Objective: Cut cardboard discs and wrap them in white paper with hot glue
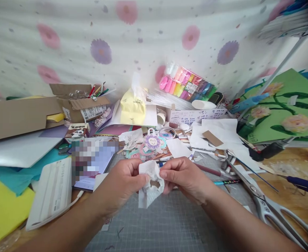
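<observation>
Between both hands, over the grey cutting mat point(154, 231), is a crumpled white tissue point(148, 192) with a ragged hole near its middle. My left hand point(129, 178) pinches its left side between thumb and fingers. On the other side, my right hand point(181, 176) grips the right edge, with thumb and forefinger pressed together. Just beyond the hands lie round face-shaped paper pieces point(152, 141), one of them purple with a smile. What the curled fingers cover of the tissue is hidden.
Large scissors point(259, 199) lie at the right, beside a blue-handled tool point(305, 185). To the left are a phone point(96, 175) and a cabled white power bank point(51, 189). A yellow tissue pack point(133, 108), coloured clay point(188, 84) and a green flower picture point(287, 105) stand behind.
</observation>
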Demonstrator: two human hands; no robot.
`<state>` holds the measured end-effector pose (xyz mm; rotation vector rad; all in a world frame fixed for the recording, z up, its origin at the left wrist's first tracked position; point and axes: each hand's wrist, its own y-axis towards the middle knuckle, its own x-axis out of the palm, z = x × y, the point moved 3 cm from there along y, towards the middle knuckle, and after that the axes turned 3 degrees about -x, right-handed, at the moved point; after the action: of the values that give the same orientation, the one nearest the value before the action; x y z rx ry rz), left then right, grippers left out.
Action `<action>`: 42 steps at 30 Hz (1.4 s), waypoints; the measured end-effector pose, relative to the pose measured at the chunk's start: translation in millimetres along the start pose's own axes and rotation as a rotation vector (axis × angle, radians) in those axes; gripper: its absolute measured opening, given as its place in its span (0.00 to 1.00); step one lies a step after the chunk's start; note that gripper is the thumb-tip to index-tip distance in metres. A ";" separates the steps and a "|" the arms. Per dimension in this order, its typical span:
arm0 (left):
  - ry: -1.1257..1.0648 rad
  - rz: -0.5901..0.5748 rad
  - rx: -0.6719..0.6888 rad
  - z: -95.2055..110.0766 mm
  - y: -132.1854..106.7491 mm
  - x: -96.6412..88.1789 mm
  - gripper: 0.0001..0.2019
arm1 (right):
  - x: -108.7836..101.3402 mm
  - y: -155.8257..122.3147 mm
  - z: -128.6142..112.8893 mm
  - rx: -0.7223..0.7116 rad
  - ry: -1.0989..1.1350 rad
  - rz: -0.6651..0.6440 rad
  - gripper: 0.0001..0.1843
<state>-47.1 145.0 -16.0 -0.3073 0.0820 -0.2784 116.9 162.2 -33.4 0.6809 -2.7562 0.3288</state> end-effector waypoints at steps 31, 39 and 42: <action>0.186 0.024 0.031 -9.6 -5.4 2.6 0.05 | -14.3 -4.1 -16.8 -0.364 -0.349 0.178 0.17; -0.078 -0.037 0.049 -13.3 -0.5 0.6 0.06 | -3.0 -2.0 -6.2 -0.226 -0.072 0.081 0.09; -0.042 -0.043 0.040 -13.5 -1.5 2.4 0.06 | 5.6 -3.3 -1.3 -0.148 -0.172 0.000 0.17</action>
<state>-46.8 139.1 -28.5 -0.2752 0.0282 -0.3152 114.0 157.4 -29.9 0.7005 -2.9054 0.0674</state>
